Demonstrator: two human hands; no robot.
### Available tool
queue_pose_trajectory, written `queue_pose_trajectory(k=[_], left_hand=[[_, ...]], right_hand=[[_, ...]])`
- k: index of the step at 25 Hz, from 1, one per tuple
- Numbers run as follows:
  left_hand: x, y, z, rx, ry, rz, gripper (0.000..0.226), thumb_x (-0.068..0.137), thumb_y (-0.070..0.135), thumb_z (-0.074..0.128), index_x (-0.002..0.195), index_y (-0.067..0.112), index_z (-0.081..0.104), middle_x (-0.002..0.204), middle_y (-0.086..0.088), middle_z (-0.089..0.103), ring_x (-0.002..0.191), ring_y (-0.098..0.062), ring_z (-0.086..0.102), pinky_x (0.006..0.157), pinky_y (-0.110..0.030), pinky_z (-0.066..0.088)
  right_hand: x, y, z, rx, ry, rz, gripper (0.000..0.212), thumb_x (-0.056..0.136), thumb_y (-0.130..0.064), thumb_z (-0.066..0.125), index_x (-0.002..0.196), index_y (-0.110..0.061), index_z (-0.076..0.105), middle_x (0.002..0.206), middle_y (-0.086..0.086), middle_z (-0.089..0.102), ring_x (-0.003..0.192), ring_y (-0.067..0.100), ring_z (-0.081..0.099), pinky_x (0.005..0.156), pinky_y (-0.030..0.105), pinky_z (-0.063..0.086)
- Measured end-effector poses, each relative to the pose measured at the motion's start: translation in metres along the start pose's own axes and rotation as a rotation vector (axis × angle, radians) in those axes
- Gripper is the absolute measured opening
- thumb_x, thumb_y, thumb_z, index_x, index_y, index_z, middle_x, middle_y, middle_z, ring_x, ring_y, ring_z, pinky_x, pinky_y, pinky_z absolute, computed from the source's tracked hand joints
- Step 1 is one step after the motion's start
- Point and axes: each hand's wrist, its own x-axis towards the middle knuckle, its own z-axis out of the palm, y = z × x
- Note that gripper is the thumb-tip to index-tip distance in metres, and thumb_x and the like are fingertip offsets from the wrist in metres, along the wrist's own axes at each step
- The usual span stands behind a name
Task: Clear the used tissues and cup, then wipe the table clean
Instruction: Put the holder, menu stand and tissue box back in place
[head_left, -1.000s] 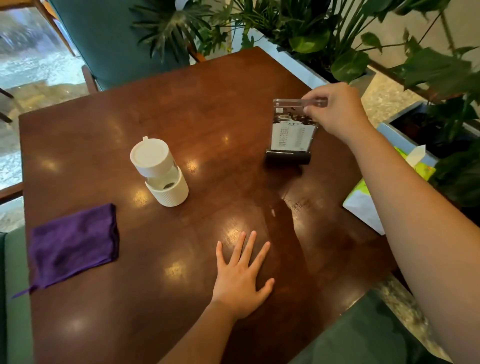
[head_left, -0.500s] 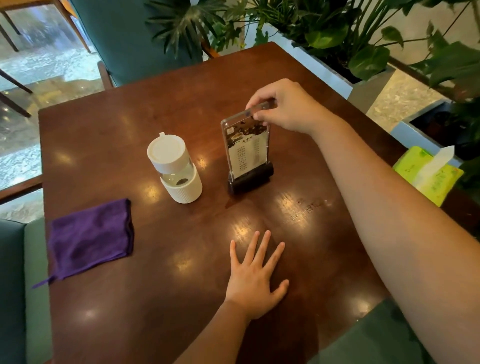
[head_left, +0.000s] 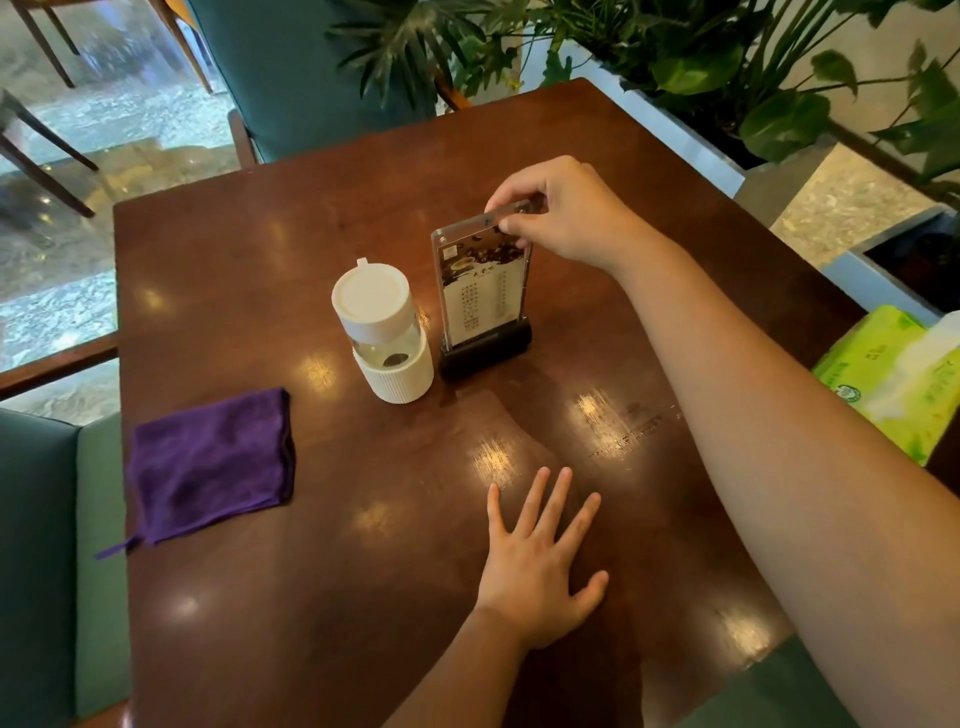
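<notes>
A dark wooden table (head_left: 249, 249) fills the view. A white lidded cup (head_left: 383, 330) with a ribbed sleeve stands near its middle. Right beside it stands a clear acrylic menu stand (head_left: 480, 291) on a black base, upright on the table. My right hand (head_left: 558, 210) pinches the stand's top edge. My left hand (head_left: 540, 566) lies flat on the table near the front, fingers spread, holding nothing. A folded purple cloth (head_left: 210, 462) lies at the table's left edge. No used tissues are visible on the table.
A green tissue pack (head_left: 898, 374) sits off the table's right side. Planters with leafy plants (head_left: 727, 67) line the far right. A teal chair (head_left: 311, 78) stands behind the table, and teal seat cushions (head_left: 57, 545) border the left and front.
My right hand carried the menu stand from the table's right side to the middle and set it upright next to the cup. My left hand stayed flat on the table.
</notes>
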Motion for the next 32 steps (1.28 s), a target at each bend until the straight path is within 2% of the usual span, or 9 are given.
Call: queue_pose_trajectory(k=[5,8,11,17,19,21,25,29,32], left_hand=[[-0.001,0.000,-0.001,-0.011,-0.003,-0.002,0.069,0.084,0.064,0.036,0.145,0.033,0.024,0.156,-0.004,0.020,0.143,-0.026,0.012,0.104,-0.069,0.014],[-0.001,0.000,-0.001,-0.008,0.003,0.001,0.069,0.084,0.064,0.035,0.145,0.033,0.025,0.155,-0.004,0.021,0.143,-0.026,0.013,0.104,-0.069,0.015],[-0.001,0.000,-0.002,-0.003,-0.010,-0.002,0.069,0.084,0.064,0.035,0.144,0.033,0.026,0.154,-0.004,0.023,0.142,-0.027,0.016,0.104,-0.069,0.016],[-0.002,0.000,-0.004,0.011,-0.042,-0.004,0.068,0.084,0.065,0.034,0.144,0.034,0.025,0.154,-0.003,0.024,0.142,-0.026,0.016,0.106,-0.070,0.011],[0.000,0.000,-0.004,0.013,-0.051,-0.001,0.069,0.084,0.064,0.034,0.145,0.034,0.023,0.155,-0.004,0.022,0.143,-0.027,0.014,0.104,-0.067,0.005],[0.000,0.001,-0.004,0.011,-0.045,-0.002,0.069,0.085,0.064,0.032,0.146,0.034,0.019,0.156,-0.004,0.016,0.143,-0.027,0.008,0.103,-0.064,0.001],[0.000,0.001,-0.005,0.006,-0.050,-0.006,0.070,0.086,0.064,0.024,0.147,0.037,0.002,0.158,0.000,-0.006,0.143,-0.024,-0.014,0.106,-0.064,-0.008],[0.000,0.004,-0.009,0.049,-0.103,-0.008,0.069,0.087,0.065,0.017,0.144,0.040,-0.012,0.154,0.003,-0.023,0.139,-0.021,-0.027,0.107,-0.060,-0.018],[-0.001,0.003,-0.005,0.063,-0.054,-0.011,0.069,0.087,0.064,0.025,0.147,0.037,0.008,0.158,-0.002,0.002,0.143,-0.022,-0.011,0.106,-0.062,-0.006]], right_hand=[[-0.002,0.002,0.006,-0.002,0.027,-0.002,0.015,0.087,-0.008,0.061,0.097,-0.018,0.068,0.096,-0.004,0.062,0.081,0.007,0.058,0.078,0.024,0.051],[-0.006,0.004,0.010,-0.045,0.055,-0.036,0.014,0.087,-0.009,0.061,0.096,-0.017,0.068,0.093,-0.005,0.059,0.074,-0.003,0.051,0.069,0.012,0.041],[-0.011,0.008,0.015,-0.107,0.077,-0.060,0.017,0.086,-0.009,0.061,0.099,-0.018,0.067,0.092,-0.002,0.054,0.076,0.004,0.048,0.062,0.008,0.033],[-0.021,0.010,0.017,-0.274,0.172,-0.129,0.028,0.086,-0.013,0.062,0.112,-0.023,0.063,0.104,-0.001,0.052,0.098,0.014,0.051,0.077,0.033,0.051],[-0.026,0.008,0.015,-0.368,0.172,-0.187,0.040,0.086,-0.015,0.062,0.125,-0.021,0.055,0.117,0.004,0.053,0.110,0.018,0.048,0.088,0.037,0.048],[-0.040,0.011,0.010,-0.463,0.215,-0.173,0.053,0.085,-0.019,0.063,0.135,-0.021,0.043,0.132,0.009,0.048,0.124,0.023,0.041,0.104,0.044,0.035],[-0.117,0.052,-0.009,-0.600,0.459,0.198,0.060,0.082,-0.032,0.063,0.137,-0.025,0.039,0.143,0.013,0.038,0.136,0.030,0.027,0.107,0.059,0.020],[-0.204,0.111,-0.030,-0.648,0.217,0.691,0.079,0.079,-0.048,0.065,0.143,-0.031,0.022,0.154,0.013,0.016,0.142,0.030,0.003,0.107,0.065,0.010],[-0.243,0.138,-0.039,-0.677,0.109,0.867,0.087,0.078,-0.046,0.067,0.145,-0.033,0.013,0.156,0.012,0.006,0.142,0.030,-0.003,0.107,0.064,0.011]])
